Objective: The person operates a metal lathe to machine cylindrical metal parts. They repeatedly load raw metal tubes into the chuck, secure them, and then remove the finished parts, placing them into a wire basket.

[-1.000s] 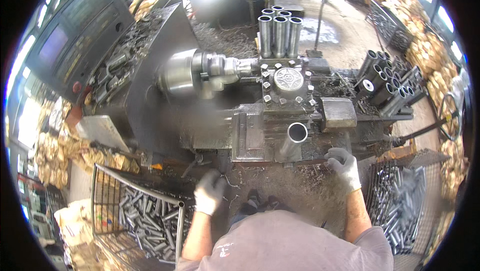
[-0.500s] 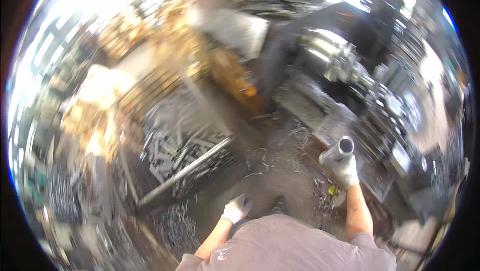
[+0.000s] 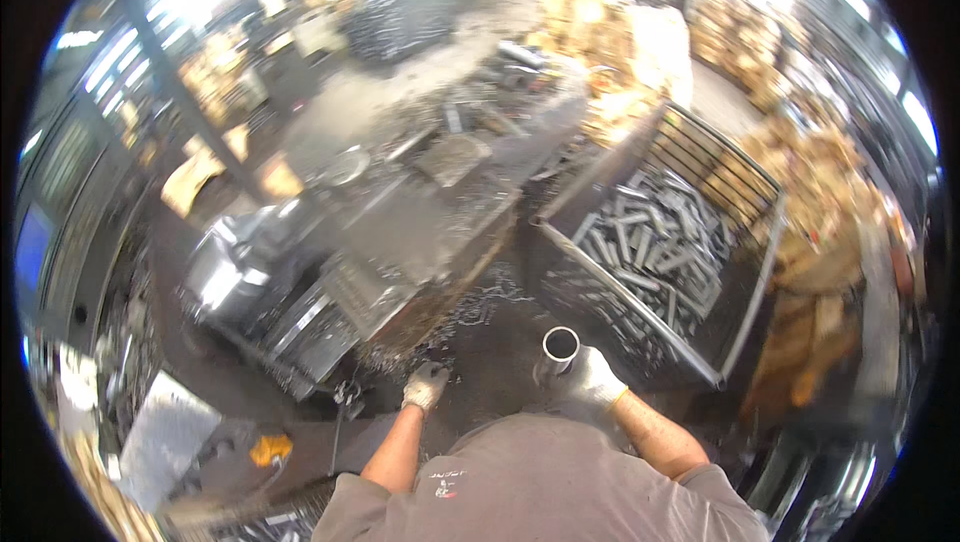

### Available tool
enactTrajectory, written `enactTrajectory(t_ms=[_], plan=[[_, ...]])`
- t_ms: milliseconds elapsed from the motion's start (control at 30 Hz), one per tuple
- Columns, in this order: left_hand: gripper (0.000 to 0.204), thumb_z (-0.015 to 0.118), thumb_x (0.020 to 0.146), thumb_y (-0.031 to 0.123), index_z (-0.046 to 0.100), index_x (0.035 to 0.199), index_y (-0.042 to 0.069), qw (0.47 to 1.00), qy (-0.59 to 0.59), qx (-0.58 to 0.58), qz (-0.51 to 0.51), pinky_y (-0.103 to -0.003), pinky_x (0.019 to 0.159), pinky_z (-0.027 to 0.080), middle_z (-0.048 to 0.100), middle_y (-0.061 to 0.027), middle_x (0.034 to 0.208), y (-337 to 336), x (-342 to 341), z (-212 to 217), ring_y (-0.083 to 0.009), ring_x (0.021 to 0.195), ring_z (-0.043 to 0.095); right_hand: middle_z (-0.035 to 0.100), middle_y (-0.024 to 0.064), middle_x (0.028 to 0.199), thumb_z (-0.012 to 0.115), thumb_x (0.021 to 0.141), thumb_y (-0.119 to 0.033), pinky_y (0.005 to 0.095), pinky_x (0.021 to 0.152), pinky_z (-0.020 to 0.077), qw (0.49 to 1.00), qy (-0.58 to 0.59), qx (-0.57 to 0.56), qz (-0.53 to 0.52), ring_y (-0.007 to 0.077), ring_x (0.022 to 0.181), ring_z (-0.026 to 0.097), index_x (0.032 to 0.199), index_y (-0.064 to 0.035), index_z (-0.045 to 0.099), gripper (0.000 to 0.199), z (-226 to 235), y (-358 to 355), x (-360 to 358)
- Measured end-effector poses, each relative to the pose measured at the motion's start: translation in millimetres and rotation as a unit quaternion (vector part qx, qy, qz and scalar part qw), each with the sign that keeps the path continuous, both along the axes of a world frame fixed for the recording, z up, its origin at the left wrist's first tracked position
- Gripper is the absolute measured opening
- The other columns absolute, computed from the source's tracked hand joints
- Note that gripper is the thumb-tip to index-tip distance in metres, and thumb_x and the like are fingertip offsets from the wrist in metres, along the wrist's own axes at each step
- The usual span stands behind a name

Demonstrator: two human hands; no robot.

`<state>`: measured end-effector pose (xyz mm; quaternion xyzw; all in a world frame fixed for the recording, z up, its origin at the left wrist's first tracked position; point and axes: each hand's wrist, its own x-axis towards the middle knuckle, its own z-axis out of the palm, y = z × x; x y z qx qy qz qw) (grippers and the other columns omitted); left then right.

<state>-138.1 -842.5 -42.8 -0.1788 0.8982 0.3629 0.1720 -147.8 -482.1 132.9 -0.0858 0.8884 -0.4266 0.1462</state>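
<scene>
My right hand [image 3: 598,380], in a pale work glove, is closed round a grey metal tube [image 3: 561,345]. The tube stands nearly upright in front of my body, its round open end facing up, its lower part blurred. My left hand [image 3: 427,385] wears a glove with darkened fingers and hangs by the near corner of a metal machine bed [image 3: 400,242]. Its fingers are smeared, so their pose is unclear, and no held thing shows there. To the right of the tube stands a metal-framed crate [image 3: 632,304] with many cut tube pieces [image 3: 655,242] in it.
A shiny machine part [image 3: 225,267] stands at the left. Dark floor with metal shavings [image 3: 485,302] lies between machine and crate. Stacked brown bundles [image 3: 600,32] stand behind the crate. A yellow-orange object [image 3: 270,450] and a pale panel [image 3: 168,432] are at the lower left.
The view has swung left, so the crate now appears on the right instead of the left. My right hand still grips the tube, now closer to my body's middle.
</scene>
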Motion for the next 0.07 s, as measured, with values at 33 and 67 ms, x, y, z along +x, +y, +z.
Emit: enactTrajectory(t_ms=[33, 67], plan=[[0.055, 0.066, 0.094, 0.051, 0.072, 0.134, 0.014, 0.997, -0.003, 0.007, 0.071, -0.047, 0.108, 0.052, 0.074, -0.0172, 0.131, -25.3, 15.3, -0.4, -0.0363, 0.127, 0.069, 0.078, 0.0177, 0.098, 0.081, 0.088, -0.039, 0.0448, 0.083, 0.0599, 0.999, 0.0, -0.006, 0.051, 0.036, 0.095, 0.077, 0.109, -0.0095, 0.074, 0.038, 5.8, -19.7, -23.1], [0.055, 0.066, 0.094, 0.051, 0.072, 0.134, 0.014, 0.994, -0.005, 0.006, 0.11, -0.047, 0.108, 0.052, 0.074, -0.0172, 0.131, -35.2, 33.2, 4.2, -0.0363, 0.127, 0.069, 0.078, 0.0177, 0.098, 0.081, 0.088, -0.039, 0.0448, 0.083, 0.0599, 0.996, -0.002, -0.008, 0.091, 0.036, 0.095, 0.077, 0.109, -0.0095, 0.074, 0.038, 8.8, -34.0, -34.9]])
